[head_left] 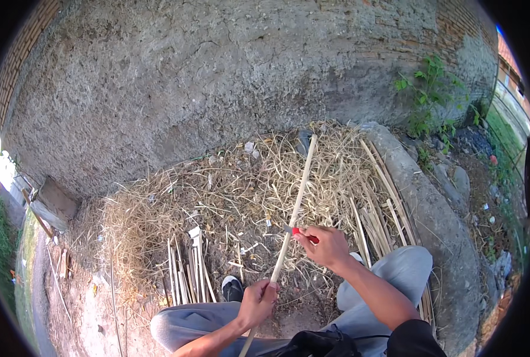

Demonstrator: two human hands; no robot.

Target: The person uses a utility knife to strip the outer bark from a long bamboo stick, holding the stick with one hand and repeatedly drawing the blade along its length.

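Note:
A long pale split-wood strip, likely bamboo, [302,184] slants from between my legs up toward the wall. Its far end rests near a dark object at the wall's foot. My left hand [258,303] is wrapped round its lower part. Farther up, my right hand [325,249] grips a small knife [296,231] by its red handle. The short blade lies against the strip's surface, and most of the handle is hidden in my fingers. Curled pale shavings [330,196] cover the ground around the strip.
More strips lie in bundles left [184,273] and right [375,220] of my legs. A rough plastered wall [217,89] rises ahead. On the right, a curved concrete edge [431,214] borders the shavings, with a green plant [428,98] beyond. My shoe [232,288] stands beside the left bundle.

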